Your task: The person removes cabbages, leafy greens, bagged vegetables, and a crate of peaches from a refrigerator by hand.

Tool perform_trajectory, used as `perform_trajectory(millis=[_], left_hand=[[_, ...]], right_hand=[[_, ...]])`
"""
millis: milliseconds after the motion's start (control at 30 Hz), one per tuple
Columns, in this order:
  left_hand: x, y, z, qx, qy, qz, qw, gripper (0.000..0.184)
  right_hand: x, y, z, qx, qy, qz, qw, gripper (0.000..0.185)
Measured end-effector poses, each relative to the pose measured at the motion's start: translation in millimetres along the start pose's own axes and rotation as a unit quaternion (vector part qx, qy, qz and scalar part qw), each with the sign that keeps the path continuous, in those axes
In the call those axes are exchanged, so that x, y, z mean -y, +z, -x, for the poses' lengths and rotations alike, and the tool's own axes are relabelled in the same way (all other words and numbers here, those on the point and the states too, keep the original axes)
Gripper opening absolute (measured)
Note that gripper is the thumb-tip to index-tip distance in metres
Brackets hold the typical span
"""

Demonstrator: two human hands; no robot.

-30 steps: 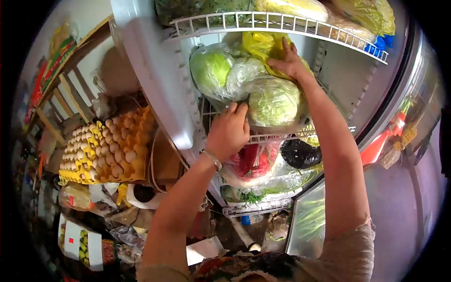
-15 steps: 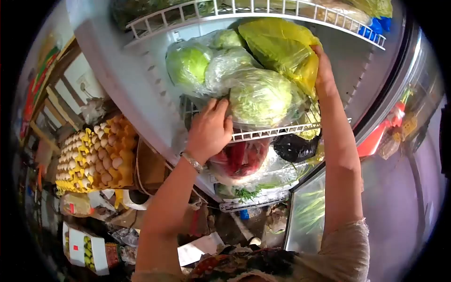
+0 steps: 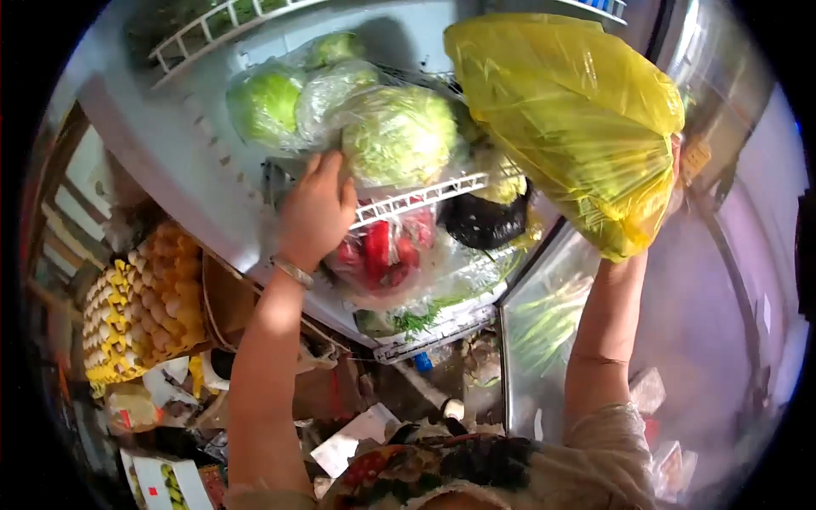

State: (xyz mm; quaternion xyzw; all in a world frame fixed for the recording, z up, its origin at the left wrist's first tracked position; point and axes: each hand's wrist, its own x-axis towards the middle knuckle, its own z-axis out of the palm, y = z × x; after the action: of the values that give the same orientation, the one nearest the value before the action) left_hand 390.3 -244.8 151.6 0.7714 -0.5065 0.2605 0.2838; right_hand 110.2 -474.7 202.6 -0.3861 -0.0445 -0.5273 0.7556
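Observation:
My left hand (image 3: 319, 210) rests against the left side of a plastic-wrapped cabbage (image 3: 399, 136) on the fridge shelf, fingers forward and thumb apart. On the right, my right hand (image 3: 677, 157) grips a large yellow plastic bag (image 3: 569, 110) from its far side, and most of the hand is hidden behind it. Green leafy shapes show faintly through the yellow plastic. The bag hangs out in front of the shelf, over the right edge of the fridge opening. More wrapped green cabbage (image 3: 270, 102) sits farther left on the same shelf.
A white wire shelf rim (image 3: 425, 197) runs below the cabbages. Under it are a bag of red vegetables (image 3: 387, 255) and a black bag (image 3: 484, 219). The glass door (image 3: 544, 340) stands at the right. Stacked egg trays (image 3: 140, 310) are on the left.
My right hand has drawn the yellow bag off the shelf, toward me and to the right. My left hand remains beside the wrapped cabbage while the view has shifted.

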Motion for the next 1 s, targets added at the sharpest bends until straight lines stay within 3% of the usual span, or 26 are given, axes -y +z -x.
perform_trajectory(millis=[100,233,400,467,500,533,600,633,733,767,833,867,933,1000], left_hand=[[2,1,1,0.007,-0.006,-0.018,1.000,0.026],[1,-2,2,0.042,-0.013,-0.016,0.999,0.030],[19,8,-4,0.105,0.005,0.000,0.994,0.039],[34,18,-9,0.089,0.077,-0.020,0.993,0.040],[9,-3,-5,0.147,0.026,-0.004,0.989,0.041],[36,20,-8,0.115,0.066,-0.016,0.991,0.040],[54,36,-12,0.097,0.106,-0.012,0.990,0.040],[44,29,-13,0.124,0.077,-0.020,0.989,0.041],[45,35,-18,0.142,0.050,-0.074,0.986,0.042],[73,61,-29,0.137,0.036,-0.069,0.987,0.042],[101,97,-57,0.131,0.031,-0.058,0.989,0.042],[99,104,-63,0.135,-0.010,-0.122,0.983,0.044],[87,99,-56,0.141,-0.045,-0.185,0.971,0.046],[56,47,-24,0.155,0.001,-0.137,0.978,0.050]], right_hand=[[8,6,56,0.029,-0.030,-0.037,0.998,0.039],[8,38,128,-0.151,0.039,-0.078,0.985,0.033],[16,29,263,-0.189,0.162,-0.046,0.967,0.037],[19,33,319,-0.255,0.208,-0.026,0.944,0.038],[19,36,343,-0.313,0.227,-0.024,0.922,0.030],[19,39,367,-0.371,0.242,-0.025,0.896,0.022],[45,43,424,-0.341,0.255,0.071,0.902,0.020],[57,43,454,-0.323,0.229,0.148,0.906,0.022],[104,66,530,-0.353,0.215,0.096,0.906,0.031],[113,61,567,-0.358,0.159,0.190,0.900,0.032],[145,78,613,-0.426,0.092,0.255,0.863,0.034],[170,106,620,-0.491,0.082,0.223,0.838,0.036],[197,127,649,-0.591,-0.037,0.247,0.767,0.038],[222,181,637,-0.569,-0.205,0.132,0.785,0.041]])
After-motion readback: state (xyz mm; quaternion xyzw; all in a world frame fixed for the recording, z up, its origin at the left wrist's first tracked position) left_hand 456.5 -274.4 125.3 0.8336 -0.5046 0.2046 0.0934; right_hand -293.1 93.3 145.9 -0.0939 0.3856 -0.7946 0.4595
